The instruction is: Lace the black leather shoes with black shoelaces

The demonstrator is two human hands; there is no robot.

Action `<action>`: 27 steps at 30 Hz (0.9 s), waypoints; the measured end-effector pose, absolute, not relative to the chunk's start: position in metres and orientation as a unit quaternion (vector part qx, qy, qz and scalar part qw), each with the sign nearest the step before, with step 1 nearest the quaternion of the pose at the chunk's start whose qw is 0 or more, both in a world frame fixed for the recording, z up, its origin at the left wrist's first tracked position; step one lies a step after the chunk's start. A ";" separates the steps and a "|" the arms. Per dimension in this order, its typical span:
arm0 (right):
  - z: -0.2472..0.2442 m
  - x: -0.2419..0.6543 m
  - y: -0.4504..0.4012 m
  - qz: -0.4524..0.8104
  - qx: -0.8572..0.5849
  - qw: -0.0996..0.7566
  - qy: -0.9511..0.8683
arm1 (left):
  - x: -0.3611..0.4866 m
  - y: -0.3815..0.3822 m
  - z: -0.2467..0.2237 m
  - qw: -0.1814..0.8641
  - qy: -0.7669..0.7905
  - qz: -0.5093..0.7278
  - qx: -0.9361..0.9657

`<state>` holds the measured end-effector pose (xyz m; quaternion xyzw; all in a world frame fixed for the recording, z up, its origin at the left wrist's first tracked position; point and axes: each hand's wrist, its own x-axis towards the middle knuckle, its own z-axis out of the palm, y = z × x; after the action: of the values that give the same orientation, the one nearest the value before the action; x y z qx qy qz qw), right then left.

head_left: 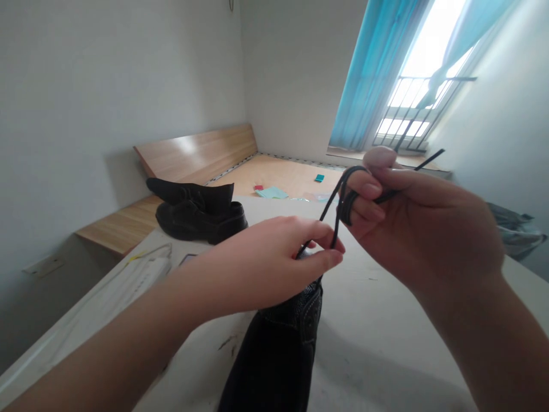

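Note:
A black shoe [274, 355] stands on the white table [386, 343], its toe toward me at the bottom centre. Black shoelaces [329, 207] rise from its upper part. My left hand [274, 257] is over the shoe's lacing, thumb and fingers pinched around the laces; it hides part of the shoe's opening. Higher and to the right, my right hand [412, 212] has the laces looped round its curled fingers, and a loose end sticks out past the thumb.
A pair of black shoes [189, 220] sits at the table's left back. Near it lies a clear plastic bag [146, 274]. Behind is a wooden bed frame [201, 151] with small papers on its boards. A grey bag [514, 229] is at the right.

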<state>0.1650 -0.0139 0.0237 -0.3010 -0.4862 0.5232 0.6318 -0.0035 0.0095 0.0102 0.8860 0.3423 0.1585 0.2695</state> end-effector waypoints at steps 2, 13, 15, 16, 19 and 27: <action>0.023 0.164 -0.014 0.534 -0.290 0.637 -0.474 | 0.003 0.011 0.006 0.308 0.336 0.175 0.872; 0.012 0.209 0.025 0.301 -0.411 0.650 -0.564 | 0.001 0.036 0.009 0.495 0.331 0.416 0.687; 0.014 0.226 0.030 0.247 -0.454 0.644 -0.564 | -0.004 0.038 0.019 0.567 0.309 0.441 0.624; 0.016 0.234 0.031 0.227 -0.474 0.632 -0.569 | -0.007 0.037 0.025 0.594 0.299 0.449 0.596; 0.022 0.249 0.029 0.191 -0.544 0.553 -0.601 | -0.018 0.035 0.041 0.610 0.308 0.453 0.573; 0.004 0.247 0.022 0.263 -0.636 0.097 -0.719 | -0.048 0.039 0.052 0.482 0.362 0.467 0.647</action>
<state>0.2467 0.0218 0.0038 -0.6362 -0.7186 0.2635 0.0971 -0.0479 0.0393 0.0521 0.6467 0.3618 0.4674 0.4820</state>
